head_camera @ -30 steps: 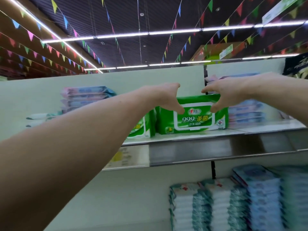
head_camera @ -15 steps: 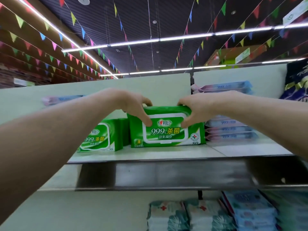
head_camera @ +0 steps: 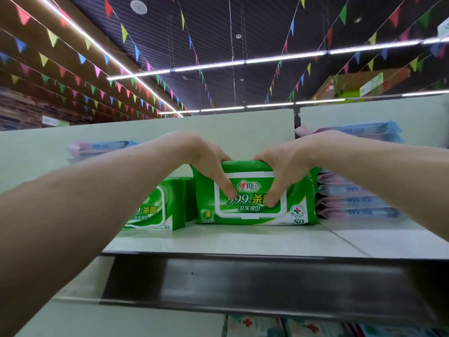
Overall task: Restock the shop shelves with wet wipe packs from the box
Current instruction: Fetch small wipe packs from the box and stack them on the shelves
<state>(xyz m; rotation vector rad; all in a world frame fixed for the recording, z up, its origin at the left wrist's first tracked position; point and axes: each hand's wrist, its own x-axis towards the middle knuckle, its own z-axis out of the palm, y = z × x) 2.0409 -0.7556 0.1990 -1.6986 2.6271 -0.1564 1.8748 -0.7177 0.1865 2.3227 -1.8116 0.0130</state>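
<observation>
A green wet wipe pack (head_camera: 252, 212) with a white lid stands on its long edge on the top shelf (head_camera: 233, 242), its label facing me. My left hand (head_camera: 209, 164) grips its upper left part, thumb on the front and fingers over the top. Mirroring it, my right hand (head_camera: 284, 171) grips the upper right part, thumb pressed on the lid. A second green pack (head_camera: 155, 210) stands just to the left of it. The box is out of view.
Flat stacks of pink and blue wipe packs lie at the right (head_camera: 354, 200) and far left (head_camera: 97, 149) of the shelf. A dark shelf front rail (head_camera: 243, 283) runs below. More packs (head_camera: 255, 327) show on the lower shelf. A pale back panel (head_camera: 243, 132) closes the shelf.
Both hands have closed in on the green pack, thumbs sliding toward its middle. The view has come closer to the shelf and tilted up.
</observation>
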